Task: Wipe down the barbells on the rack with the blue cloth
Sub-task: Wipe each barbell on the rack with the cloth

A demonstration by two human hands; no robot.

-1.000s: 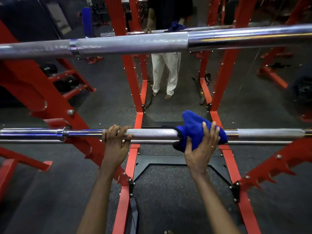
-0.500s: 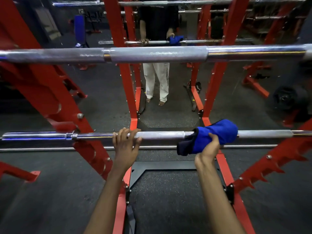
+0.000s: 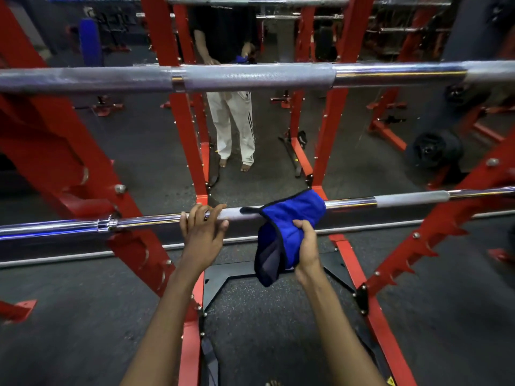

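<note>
The blue cloth [image 3: 292, 215] is draped over the lower barbell [image 3: 390, 200], its top wrapped on the bar and the rest hanging down in front. My right hand [image 3: 305, 246] is clenched on that hanging part, just below the bar. My left hand [image 3: 202, 232] rests on the same bar to the cloth's left, fingers [image 3: 195, 215] loosely hooked over it. The upper barbell [image 3: 250, 76] crosses above on the red rack [image 3: 83, 151], and a mirror [image 3: 250, 135] behind reflects me.

Blue cloth [image 3: 292, 218] w/ dark edging; chrome barbells [image 3: 390, 200]; red rack [image 3: 172, 129]; speckled grey floor [image 3: 264, 316].
</note>
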